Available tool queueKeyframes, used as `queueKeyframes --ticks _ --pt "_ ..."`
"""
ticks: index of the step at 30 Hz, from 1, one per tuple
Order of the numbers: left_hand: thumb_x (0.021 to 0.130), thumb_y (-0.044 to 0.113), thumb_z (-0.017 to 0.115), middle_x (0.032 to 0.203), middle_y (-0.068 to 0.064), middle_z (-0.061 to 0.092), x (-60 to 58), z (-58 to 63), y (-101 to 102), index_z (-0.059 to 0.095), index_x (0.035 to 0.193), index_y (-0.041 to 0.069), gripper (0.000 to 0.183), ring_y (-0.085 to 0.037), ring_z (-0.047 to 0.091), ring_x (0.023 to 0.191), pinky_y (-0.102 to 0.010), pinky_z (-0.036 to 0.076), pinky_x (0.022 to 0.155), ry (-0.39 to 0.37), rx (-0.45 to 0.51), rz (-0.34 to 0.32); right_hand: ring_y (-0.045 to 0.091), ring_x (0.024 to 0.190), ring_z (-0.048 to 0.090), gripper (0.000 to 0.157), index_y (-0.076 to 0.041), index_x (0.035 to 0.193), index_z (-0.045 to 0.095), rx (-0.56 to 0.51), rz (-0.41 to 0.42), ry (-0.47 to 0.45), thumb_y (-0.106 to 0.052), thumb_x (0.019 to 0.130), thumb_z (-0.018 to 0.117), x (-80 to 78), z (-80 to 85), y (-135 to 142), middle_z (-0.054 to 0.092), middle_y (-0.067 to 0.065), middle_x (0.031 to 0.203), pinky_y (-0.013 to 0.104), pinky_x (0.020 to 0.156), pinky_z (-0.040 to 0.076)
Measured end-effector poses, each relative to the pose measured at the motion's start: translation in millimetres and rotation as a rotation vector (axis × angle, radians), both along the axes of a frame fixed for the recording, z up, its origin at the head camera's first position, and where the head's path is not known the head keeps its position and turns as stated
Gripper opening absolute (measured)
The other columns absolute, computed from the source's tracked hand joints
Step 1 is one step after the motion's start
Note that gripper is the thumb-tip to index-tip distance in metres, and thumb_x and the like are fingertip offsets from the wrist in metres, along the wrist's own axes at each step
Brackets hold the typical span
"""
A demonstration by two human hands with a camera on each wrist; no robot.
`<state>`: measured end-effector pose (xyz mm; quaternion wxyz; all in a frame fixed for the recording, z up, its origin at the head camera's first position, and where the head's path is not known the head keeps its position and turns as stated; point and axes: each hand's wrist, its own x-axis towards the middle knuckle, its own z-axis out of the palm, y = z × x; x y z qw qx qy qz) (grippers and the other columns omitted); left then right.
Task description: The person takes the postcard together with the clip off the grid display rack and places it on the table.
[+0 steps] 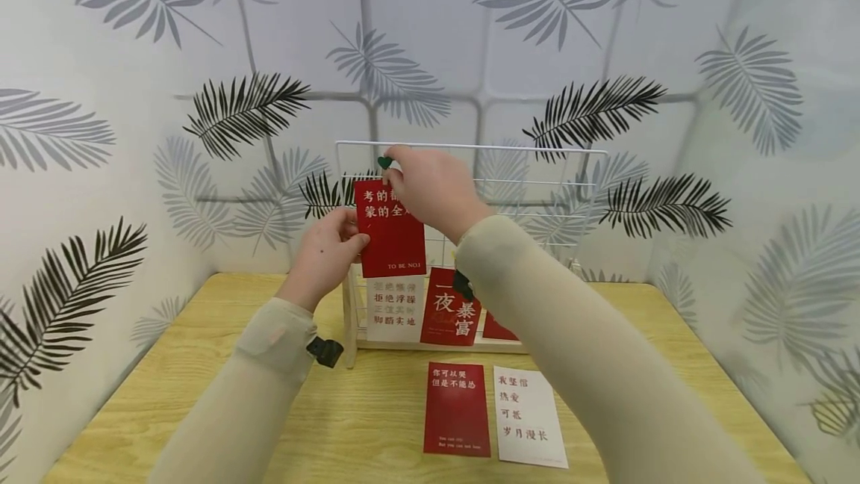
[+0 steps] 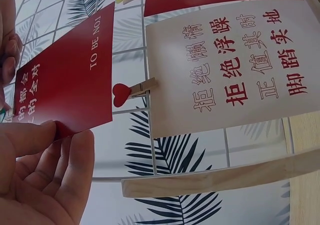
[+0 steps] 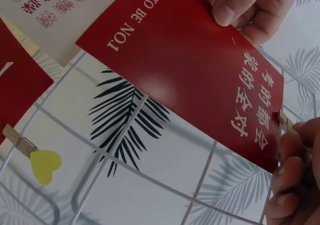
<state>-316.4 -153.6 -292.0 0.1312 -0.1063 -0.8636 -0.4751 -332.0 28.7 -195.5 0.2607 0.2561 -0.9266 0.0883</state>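
Note:
A red card [image 1: 393, 241] with white characters and "TO BE NO.1" is held upright before the upper left of a white wire grid rack [image 1: 524, 146]. My left hand [image 1: 328, 252] pinches the card's left edge between thumb and fingers. At its top edge, my right hand [image 1: 430, 185] pinches a small wooden clothespin [image 3: 284, 120] with a green heart [image 1: 384, 162]. Below hangs a white card [image 2: 230, 65], fixed to the grid by a clothespin with a red heart [image 2: 121, 95]. A red card [image 1: 449, 308] hangs right of that one, with a yellow-heart clothespin [image 3: 45, 166] at its top.
Another red card [image 1: 499, 329] on the rack is partly hidden by my right sleeve. A red card [image 1: 457, 413] and a white card [image 1: 531, 420] lie on the wooden table [image 1: 376, 417] before the rack. Leaf-patterned covering [image 1: 416, 13] stands behind.

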Motion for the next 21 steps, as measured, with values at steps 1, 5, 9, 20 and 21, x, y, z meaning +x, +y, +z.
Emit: queueKeyframes --ticks 1,5,9,20,21 --pt "0.1 0.009 0.061 0.107 -0.013 0.065 0.1 -0.6 -0.3 0.057 0.123 0.006 0.024 -0.027 0.068 0.088 -0.039 0.058 0.08 0.003 -0.001 0.0 0.012 0.061 0.055 0.028 -0.019 0.129 0.064 -0.01 0.001 0.015 -0.03 0.104 0.057 0.0 -0.9 -0.3 0.063 -0.007 0.079 0.025 0.054 0.047" --pt "0.1 0.009 0.062 0.107 -0.014 0.065 0.7 -1.7 -0.8 0.057 0.122 0.005 0.023 -0.027 0.068 0.087 -0.039 0.059 0.079 0.009 -0.002 0.005 0.012 0.061 0.054 0.023 -0.02 0.121 0.069 -0.05 0.004 0.058 -0.029 0.105 0.055 -0.7 -4.1 -2.2 0.064 -0.008 0.079 0.025 0.055 0.046" --pt "0.101 0.009 0.061 0.106 -0.013 0.066 1.3 -3.1 -1.3 0.058 0.12 0.006 0.02 -0.026 0.069 0.086 -0.039 0.059 0.079 0.015 -0.006 0.007 0.012 0.059 0.053 0.02 -0.019 0.115 0.071 -0.063 0.003 0.089 -0.028 0.105 0.055 -1.1 -5.7 -3.5 0.064 -0.008 0.078 0.026 0.054 0.045" --pt "0.101 0.008 0.06 0.103 -0.013 0.066 2.1 -3.7 -2.5 0.059 0.118 0.005 0.017 -0.027 0.07 0.084 -0.04 0.06 0.077 0.046 0.005 -0.004 0.013 0.057 0.053 0.017 -0.02 0.109 0.07 -0.039 0.036 0.124 -0.026 0.105 0.055 2.6 -1.7 -2.2 0.068 -0.008 0.08 0.028 0.05 0.044" --pt "0.101 0.008 0.06 0.103 -0.014 0.066 2.1 -3.7 -2.6 0.059 0.118 0.005 0.017 -0.027 0.07 0.084 -0.04 0.06 0.077 0.047 0.007 -0.005 0.013 0.057 0.053 0.017 -0.02 0.109 0.07 -0.037 0.037 0.124 -0.025 0.105 0.055 2.9 -1.6 -1.7 0.068 -0.008 0.081 0.028 0.051 0.044"
